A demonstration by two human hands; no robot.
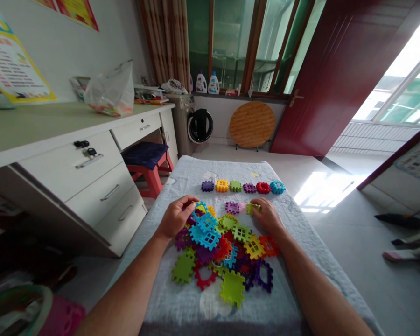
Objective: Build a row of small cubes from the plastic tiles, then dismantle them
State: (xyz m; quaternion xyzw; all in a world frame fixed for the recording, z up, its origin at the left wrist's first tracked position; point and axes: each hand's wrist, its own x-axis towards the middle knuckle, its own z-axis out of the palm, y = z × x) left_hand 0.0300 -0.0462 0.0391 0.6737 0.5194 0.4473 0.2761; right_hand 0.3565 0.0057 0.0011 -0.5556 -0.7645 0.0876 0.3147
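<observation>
My right hand (267, 215) is closed with its fingertips on a small green interlocking tile (249, 208), just right of a purple tile block (232, 207) on the cloth. My left hand (178, 215) is at the upper left of a loose pile of notched plastic tiles. Its thumb and fingers are curled together beside light blue tiles (207, 222); what they pinch, if anything, is hidden. Other tiles in the pile include a yellow window tile (254, 247), a solid green tile (232, 287) and a dark purple frame (264, 275).
Beyond my hands runs a row of assembled blocks, from a dark blue block (207, 186) to a light blue block (277, 187). They rest on a cloth-covered table (203, 169). A desk (52, 126) and a red stool (150, 177) stand left, a red door (318, 79) right.
</observation>
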